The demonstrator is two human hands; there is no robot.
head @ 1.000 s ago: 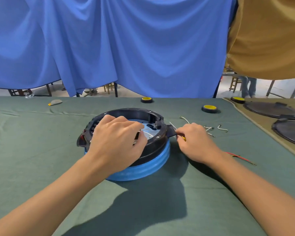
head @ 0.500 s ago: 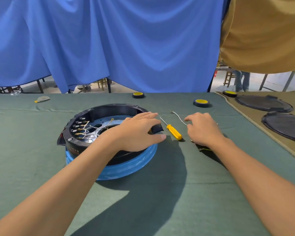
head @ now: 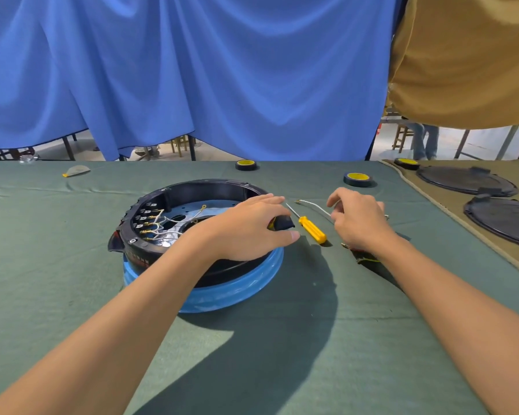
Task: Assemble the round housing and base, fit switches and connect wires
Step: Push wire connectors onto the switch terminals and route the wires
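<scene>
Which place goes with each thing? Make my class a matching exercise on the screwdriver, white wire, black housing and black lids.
1 screwdriver
2 white wire
3 black housing
4 black lids

A on the tan mat
B pinched by the right hand
C on the blue base
D loose on the green cloth

Pairs: 1-D, 2-B, 3-C, 4-A.

No lettering can be read anywhere on the workbench. A band of red markings (head: 138,259) runs along the outer wall of the black round housing (head: 210,185), low on its near left side, but it is too small and blurred to make out as letters or numbers. The yellow core of the nearer tape roll (head: 358,178) shows a faint dark mark, also illegible.
</scene>
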